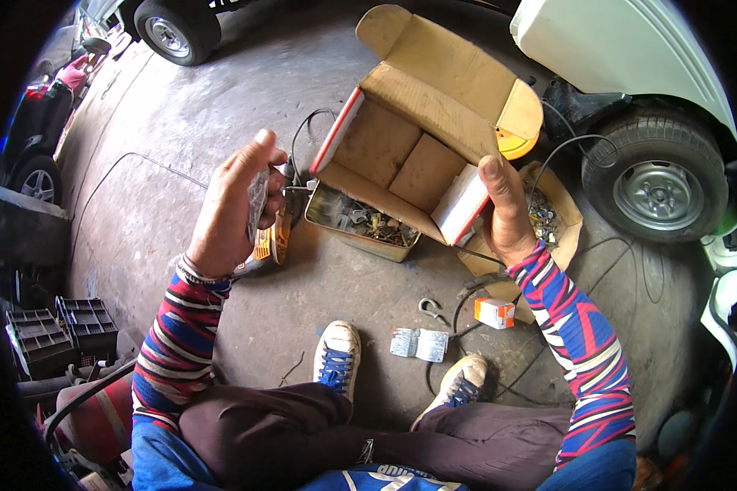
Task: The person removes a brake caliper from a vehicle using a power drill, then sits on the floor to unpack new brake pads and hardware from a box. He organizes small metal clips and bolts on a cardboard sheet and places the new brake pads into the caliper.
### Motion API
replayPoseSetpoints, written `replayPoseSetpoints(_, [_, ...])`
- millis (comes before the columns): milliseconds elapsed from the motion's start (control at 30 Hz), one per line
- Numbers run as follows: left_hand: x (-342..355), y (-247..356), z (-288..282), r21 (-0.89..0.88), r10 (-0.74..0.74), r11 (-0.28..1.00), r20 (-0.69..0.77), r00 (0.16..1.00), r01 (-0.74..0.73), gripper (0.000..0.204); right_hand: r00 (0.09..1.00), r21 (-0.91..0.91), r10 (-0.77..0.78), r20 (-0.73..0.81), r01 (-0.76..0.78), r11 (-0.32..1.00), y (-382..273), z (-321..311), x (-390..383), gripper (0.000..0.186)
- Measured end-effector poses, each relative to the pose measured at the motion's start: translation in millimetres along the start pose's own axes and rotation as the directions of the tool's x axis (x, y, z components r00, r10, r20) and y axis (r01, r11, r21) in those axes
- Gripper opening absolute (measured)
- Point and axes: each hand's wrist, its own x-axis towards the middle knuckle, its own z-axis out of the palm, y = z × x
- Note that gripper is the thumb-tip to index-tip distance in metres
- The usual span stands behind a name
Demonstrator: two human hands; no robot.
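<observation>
My left hand (229,204) is closed on a small clear plastic packet (258,196), its contents too small to tell. My right hand (506,213) grips the right end of an open cardboard box (377,139) with its lid raised, tilted so its bare brown inside shows. Below the box is a metal tin (348,229) of small hardware bits. A yellow and black power tool (270,244) lies behind my left hand, partly hidden. More small parts lie on flattened cardboard (567,237) behind my right hand.
Vehicle wheels (655,184) stand at right and top left (172,33), a car (37,139) at left. On the concrete floor (262,344) lie cables, a small orange-and-white box (494,313), a pale metal piece (418,344) and a hook (431,309). Black trays (57,331) sit at lower left.
</observation>
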Motion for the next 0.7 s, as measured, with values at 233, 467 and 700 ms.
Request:
replayPoseSetpoints(233, [9.6, -1.8, -15.7, -0.333, -0.115, 0.926, 0.195, 0.974, 0.176, 0.063, 0.997, -0.072, 0.055, 0.059, -0.051, 0.996, -3.6, 1.5, -0.9, 0.078])
replayPoseSetpoints(467, [19.5, -13.5, -26.3, -0.539, -0.206, 0.765, 0.313, 0.927, 0.352, 0.077, 0.998, -0.127, 0.061, 0.003, -0.061, 0.990, -7.2, -9.0, 5.9, 0.071])
replayPoseSetpoints(700, [23.1, -22.6, -27.8, -0.537, -0.147, 0.708, 0.524, 0.839, 0.459, 0.076, 0.996, -0.133, 0.059, -0.073, -0.069, 0.989, -19.4, -20.6, 15.4, 0.063])
